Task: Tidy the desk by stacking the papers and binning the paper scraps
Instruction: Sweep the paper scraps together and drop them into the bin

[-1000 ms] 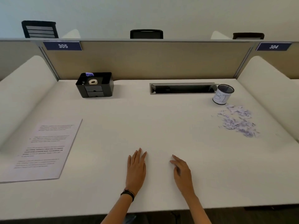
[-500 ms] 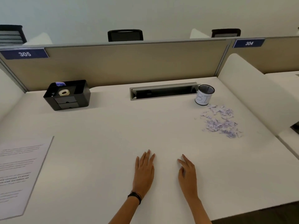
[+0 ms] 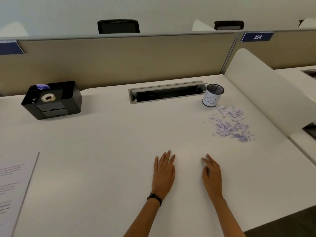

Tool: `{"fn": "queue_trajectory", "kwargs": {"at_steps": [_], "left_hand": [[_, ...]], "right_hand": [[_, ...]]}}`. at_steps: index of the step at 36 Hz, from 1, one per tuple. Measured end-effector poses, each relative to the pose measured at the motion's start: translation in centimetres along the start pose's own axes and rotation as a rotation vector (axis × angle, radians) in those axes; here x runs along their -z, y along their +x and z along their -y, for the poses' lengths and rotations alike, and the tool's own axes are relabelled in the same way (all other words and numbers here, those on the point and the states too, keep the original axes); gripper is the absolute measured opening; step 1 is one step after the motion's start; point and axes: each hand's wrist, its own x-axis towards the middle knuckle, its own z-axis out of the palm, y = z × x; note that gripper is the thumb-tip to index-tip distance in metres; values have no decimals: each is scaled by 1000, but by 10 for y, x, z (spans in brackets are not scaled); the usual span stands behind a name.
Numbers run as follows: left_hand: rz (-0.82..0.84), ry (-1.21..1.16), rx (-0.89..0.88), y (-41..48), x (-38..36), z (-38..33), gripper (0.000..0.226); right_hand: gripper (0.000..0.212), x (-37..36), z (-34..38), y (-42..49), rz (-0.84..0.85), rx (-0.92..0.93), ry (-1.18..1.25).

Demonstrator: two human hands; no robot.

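Left hand flat, right hand relaxed, both empty on the desk

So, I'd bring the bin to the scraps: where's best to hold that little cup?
Hold the cup round its labelled side wall, right hand coming from the near side. It stands upright, mouth up, so a side hold should keep that free for scraps.

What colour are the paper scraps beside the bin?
Pale lilac and white paper scraps, seen in the head view.

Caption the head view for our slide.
Left hand and right hand rest on desk; scraps beside bin, paper far left.
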Motion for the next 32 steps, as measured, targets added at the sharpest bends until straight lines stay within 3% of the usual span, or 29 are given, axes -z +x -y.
{"fn": "queue_trajectory", "kwargs": {"at_steps": [23,32], "left_hand": [[-1,30,29,16,-4,-9,47],[-51,48,95,42,-12,-30,45]], "right_hand": [[40,13,-32,49,-9,20,-40],[44,39,-61,83,-123,55,-21]]}}
